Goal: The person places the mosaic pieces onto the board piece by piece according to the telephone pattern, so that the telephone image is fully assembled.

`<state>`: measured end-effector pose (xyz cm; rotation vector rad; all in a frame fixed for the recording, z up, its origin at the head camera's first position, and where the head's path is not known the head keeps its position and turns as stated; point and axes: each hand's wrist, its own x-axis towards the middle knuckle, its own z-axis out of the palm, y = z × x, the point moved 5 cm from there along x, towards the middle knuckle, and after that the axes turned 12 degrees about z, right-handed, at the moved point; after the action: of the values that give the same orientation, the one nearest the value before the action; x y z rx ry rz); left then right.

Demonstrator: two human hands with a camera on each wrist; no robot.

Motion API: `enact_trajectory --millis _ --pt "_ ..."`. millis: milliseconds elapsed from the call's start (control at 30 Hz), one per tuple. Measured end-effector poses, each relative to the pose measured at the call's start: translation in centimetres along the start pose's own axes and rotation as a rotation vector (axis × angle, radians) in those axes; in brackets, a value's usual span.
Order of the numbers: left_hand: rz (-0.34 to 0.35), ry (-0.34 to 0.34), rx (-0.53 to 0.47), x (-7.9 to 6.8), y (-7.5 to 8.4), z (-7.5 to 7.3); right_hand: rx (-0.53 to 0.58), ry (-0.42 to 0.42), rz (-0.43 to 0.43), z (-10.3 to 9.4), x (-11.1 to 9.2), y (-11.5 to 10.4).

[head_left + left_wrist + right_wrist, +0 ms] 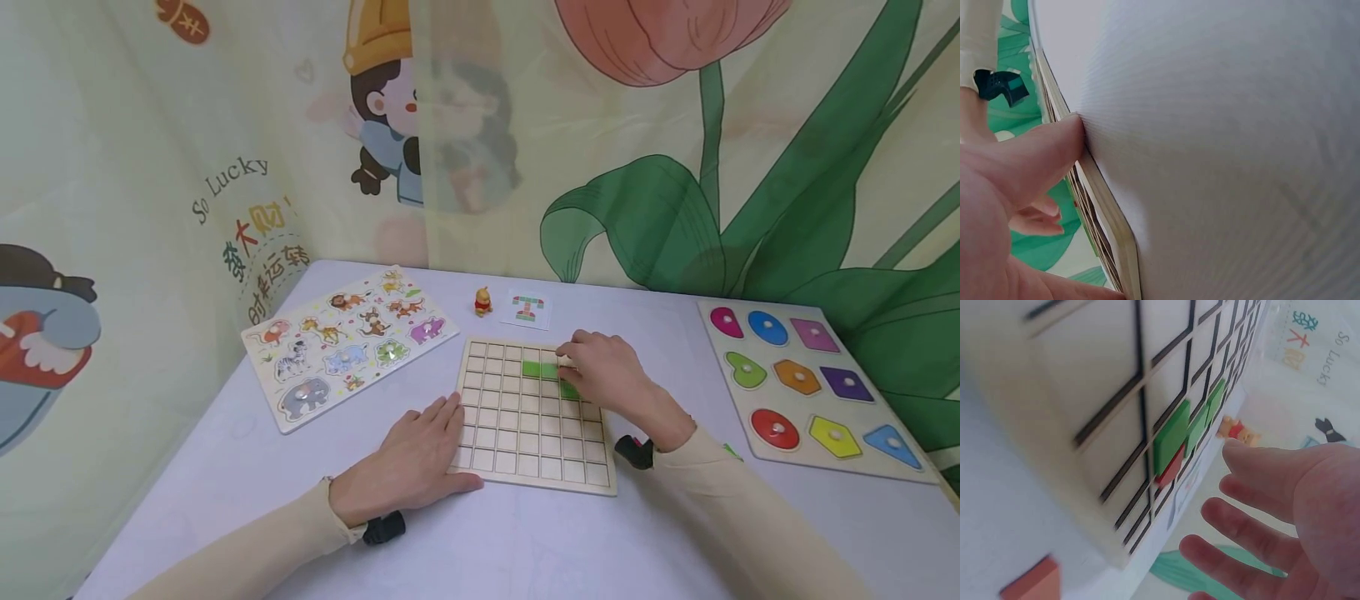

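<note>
A square wooden grid board lies on the white table. My left hand rests against its left side, fingers straight, thumb along the near edge; in the left wrist view the thumb and a finger touch the board's rim. Two green tiles sit side by side in the upper cells, with another green tile lower right of them. Over the board's far right part is my right hand. Seen from the right wrist, its fingers are spread loosely, holding nothing, near a red tile beside the green tile.
Behind the board stand a small bear figurine and a card with a red-and-green T pattern. An animal puzzle board lies left, a shape puzzle board right. A loose red piece lies on the table beside the grid board.
</note>
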<state>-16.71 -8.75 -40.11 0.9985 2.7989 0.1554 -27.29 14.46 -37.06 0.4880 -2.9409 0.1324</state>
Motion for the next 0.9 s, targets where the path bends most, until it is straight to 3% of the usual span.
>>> enact_trajectory --millis 567,900 --pt "0.004 -0.014 0.002 0.1 0.2 0.0 0.014 -0.111 0.238 -0.3 -4.1 7.1" --pt "-0.008 -0.023 -0.005 0.1 -0.1 0.2 0.038 -0.144 0.307 -0.3 -6.8 10.1"
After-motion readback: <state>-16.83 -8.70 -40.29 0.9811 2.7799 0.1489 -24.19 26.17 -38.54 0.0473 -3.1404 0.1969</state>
